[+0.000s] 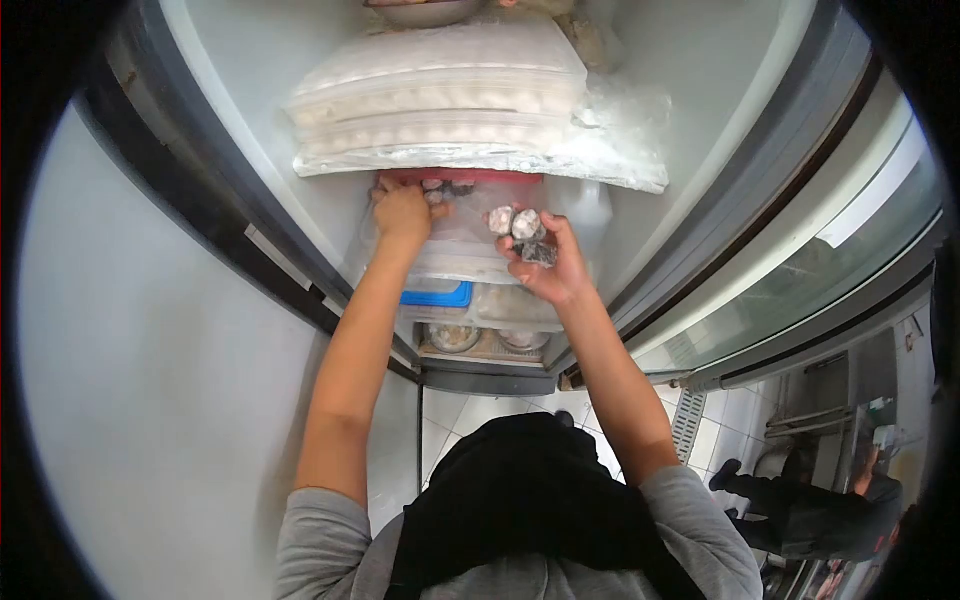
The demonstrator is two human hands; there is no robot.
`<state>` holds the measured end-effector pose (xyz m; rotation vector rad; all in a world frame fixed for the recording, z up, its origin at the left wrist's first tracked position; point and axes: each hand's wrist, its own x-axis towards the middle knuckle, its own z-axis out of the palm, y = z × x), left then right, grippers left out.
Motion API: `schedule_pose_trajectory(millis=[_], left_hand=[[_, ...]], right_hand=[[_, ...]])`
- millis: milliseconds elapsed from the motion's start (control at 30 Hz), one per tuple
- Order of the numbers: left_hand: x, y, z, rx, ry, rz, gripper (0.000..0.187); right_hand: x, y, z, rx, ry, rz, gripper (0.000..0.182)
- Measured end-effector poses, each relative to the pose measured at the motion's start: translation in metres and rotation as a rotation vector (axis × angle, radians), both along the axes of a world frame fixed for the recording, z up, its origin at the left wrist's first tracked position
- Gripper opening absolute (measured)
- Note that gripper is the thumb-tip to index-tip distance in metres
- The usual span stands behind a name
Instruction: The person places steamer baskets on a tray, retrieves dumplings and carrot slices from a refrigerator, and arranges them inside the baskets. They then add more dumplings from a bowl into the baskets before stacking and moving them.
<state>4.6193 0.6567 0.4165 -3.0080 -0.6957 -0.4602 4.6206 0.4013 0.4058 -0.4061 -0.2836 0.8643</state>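
My right hand [562, 262] is cupped, palm up, round several frozen chunks [524, 226], some whitish and some dark grey; their exact kind I cannot make out. To its left, my left hand [403, 212] reaches in at the red-edged clear plastic bag [480, 215] on the refrigerator shelf. Its fingers are bent and partly hidden, with the thumb out to the right. More small chunks [436, 188] of the same look lie in the bag beside these fingers. Whatever the left fingers grip is not visible.
Above sits a shelf of stacked white frozen packs [440, 95]. Below are a blue-edged container [437, 294] and bowls of food [453, 337]. Refrigerator doors stand on the left [190, 330] and right [800, 270]. Another person [815, 510] stands at the lower right.
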Motion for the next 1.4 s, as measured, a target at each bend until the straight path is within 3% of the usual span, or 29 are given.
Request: schedule_pose_trajectory(millis=[100,200,367,533,667,733,833,900,933,1000,1033,1133,1300,1367,1400], left_hand=[[0.009,0.007,-0.014,0.043,-0.051,-0.028,0.082],[0.006,-0.004,-0.004,0.091,0.096,-0.03,0.083],[0.006,-0.021,-0.005,0.052,0.002,-0.038,0.076],[0.024,-0.011,-0.018,0.085,0.078,-0.022,0.077],[0.007,-0.023,0.006,-0.066,0.018,0.022,0.077],[0.005,-0.013,0.003,-0.085,-0.004,0.024,0.075],[0.008,0.01,-0.001,-0.143,-0.08,-0.144,0.071],[-0.006,0.013,0.009,-0.913,-0.529,-0.333,0.058],[-0.011,0.019,0.017,-0.91,-0.541,-0.328,0.058],[-0.03,0.03,0.036,-1.68,-0.622,0.028,0.041],[-0.042,0.033,0.04,-1.685,-0.637,0.044,0.041],[-0.066,0.047,0.036,-2.374,-0.801,-0.264,0.029],[-0.088,0.034,0.016,-2.515,-0.977,-0.363,0.04],[-0.098,0.019,0.014,-2.747,-1.068,-0.408,0.045],[-0.108,0.009,0.016,-2.845,-0.991,-0.55,0.048]], right_hand=[[-0.015,-0.012,-0.011,0.027,-0.057,0.05,0.04],[-0.03,-0.029,-0.021,-0.03,-0.079,0.095,0.042],[-0.048,-0.046,-0.029,-0.06,-0.102,0.168,0.043],[-0.046,-0.047,-0.015,-0.137,-0.229,0.12,0.043],[-0.032,-0.036,0.007,-0.218,-0.239,0.007,0.049],[-0.013,-0.017,0.008,-0.205,-0.175,-0.032,0.044],[0.014,0.018,0.009,-0.157,0.001,-0.089,0.036],[0.032,0.037,0.012,-0.122,0.108,-0.096,0.031],[0.038,0.046,0.013,-0.141,0.079,-0.127,0.026],[0.043,0.061,0.022,-0.169,0.045,-0.138,0.022],[0.044,0.065,0.027,-0.225,0.089,-0.226,0.022],[0.067,0.078,0.013,-0.245,0.149,-0.297,0.021],[0.078,0.084,-0.003,-0.193,0.243,-0.271,0.023],[0.063,0.083,0.011,-0.222,0.252,-0.37,0.025],[0.068,0.084,0.005,-0.225,0.252,-0.38,0.025]])
